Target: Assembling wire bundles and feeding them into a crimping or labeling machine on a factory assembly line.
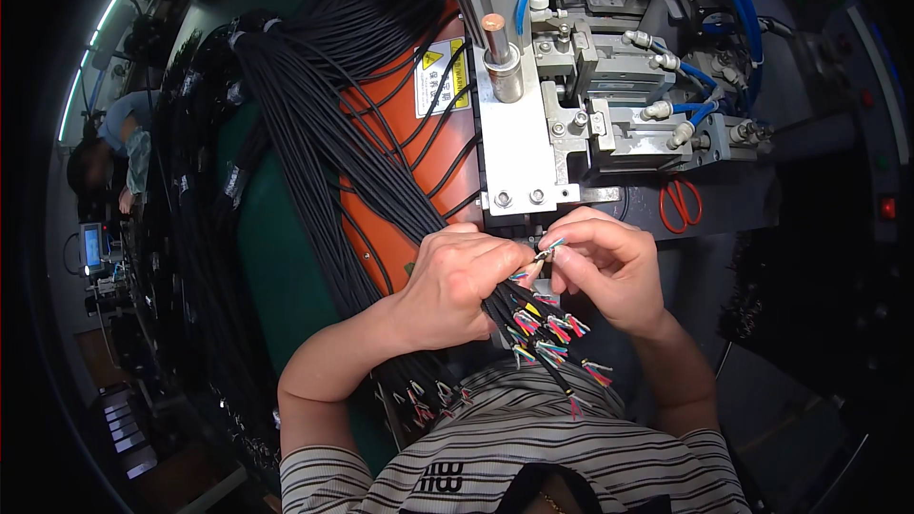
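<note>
Left hand (447, 281) wrapped around black cables (381, 167); right hand (611, 268) seemingly pinching thin coloured wires (556, 245) at their ends, just before a metal machine (519, 157). The cables look bendy, heavy when bunched; the wires look fragile, so grip behind them.

From the wearer's head, a wide fisheye looks steeply down over the striped shirt (590, 447), left hand (449, 278) and right hand (611, 271) close below.
</note>
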Motion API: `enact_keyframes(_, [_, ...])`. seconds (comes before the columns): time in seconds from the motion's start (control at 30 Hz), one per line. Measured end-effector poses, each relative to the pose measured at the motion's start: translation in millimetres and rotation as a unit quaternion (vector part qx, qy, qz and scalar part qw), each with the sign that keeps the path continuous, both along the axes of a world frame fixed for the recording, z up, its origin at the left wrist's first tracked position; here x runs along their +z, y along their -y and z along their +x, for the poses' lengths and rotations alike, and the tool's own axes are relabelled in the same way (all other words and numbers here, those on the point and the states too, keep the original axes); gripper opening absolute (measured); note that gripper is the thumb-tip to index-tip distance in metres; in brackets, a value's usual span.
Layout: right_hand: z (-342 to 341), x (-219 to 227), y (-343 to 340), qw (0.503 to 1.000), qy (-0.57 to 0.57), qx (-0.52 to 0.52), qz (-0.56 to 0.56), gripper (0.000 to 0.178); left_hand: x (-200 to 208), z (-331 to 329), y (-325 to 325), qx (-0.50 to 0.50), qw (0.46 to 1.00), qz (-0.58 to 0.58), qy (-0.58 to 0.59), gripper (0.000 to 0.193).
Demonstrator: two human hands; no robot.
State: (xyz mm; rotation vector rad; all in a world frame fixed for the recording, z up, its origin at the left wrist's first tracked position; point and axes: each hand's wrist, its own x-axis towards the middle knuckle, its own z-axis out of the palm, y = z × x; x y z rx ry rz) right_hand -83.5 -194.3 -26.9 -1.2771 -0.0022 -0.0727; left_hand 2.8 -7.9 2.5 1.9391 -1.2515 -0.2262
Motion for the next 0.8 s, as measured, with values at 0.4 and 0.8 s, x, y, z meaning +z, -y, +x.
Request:
enact_keyframes(0.4, [3.5, 4.5, 5.2, 0.995, 0.058, 0.014, -0.086, 0.014, 5.6, 15.8, -4.9, -0.065, 0.981, -0.009, -0.183, 0.026])
enact_keyframes(0.8, [5.2, 14.5, 2.1, 0.859, 0.130, -0.051, -0.493, 0.008, -4.0, -16.2, -1.7, 0.003, 0.980, 0.082, 0.183, 0.027])
